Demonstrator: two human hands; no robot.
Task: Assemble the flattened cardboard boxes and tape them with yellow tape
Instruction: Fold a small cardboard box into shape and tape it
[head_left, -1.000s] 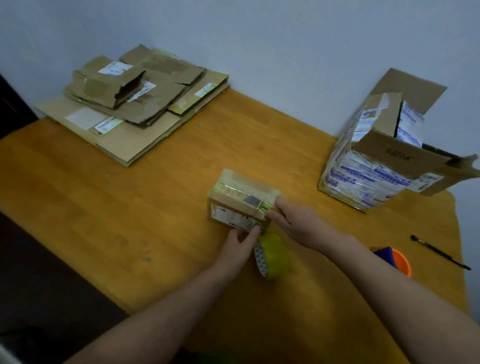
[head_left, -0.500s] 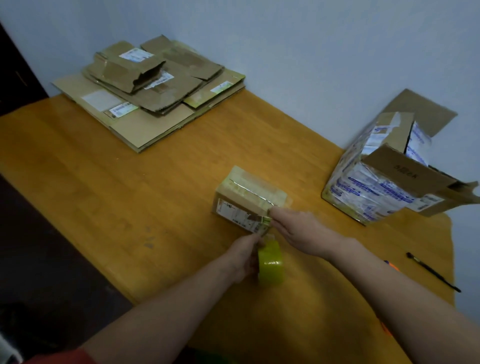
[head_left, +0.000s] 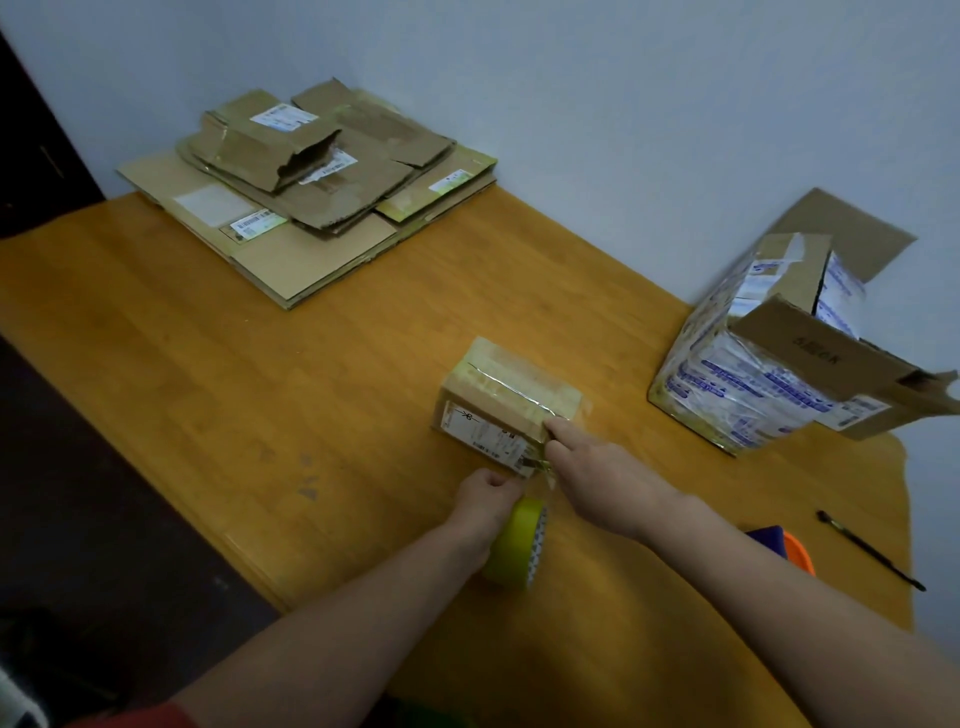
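One view: a wide-angle camera worn on the head, facing forward and down across the table (head_left: 208, 389) toward the far wall (head_left: 623, 104). The left hand (head_left: 485, 501) and right hand (head_left: 597, 480) sit close, mid-frame — arms entering from the near edge.

We see a yellow tape roll (head_left: 511, 551) with a dotted white rim, tan small box (head_left: 511, 400) with white label, honey wood-grain table (head_left: 260, 389), blue-on-white printed open box (head_left: 753, 384), brown flattened stack (head_left: 311, 208), black pen (head_left: 871, 552).

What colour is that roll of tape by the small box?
The roll of tape is bright yellow, its side rim white with dark dots; head view.
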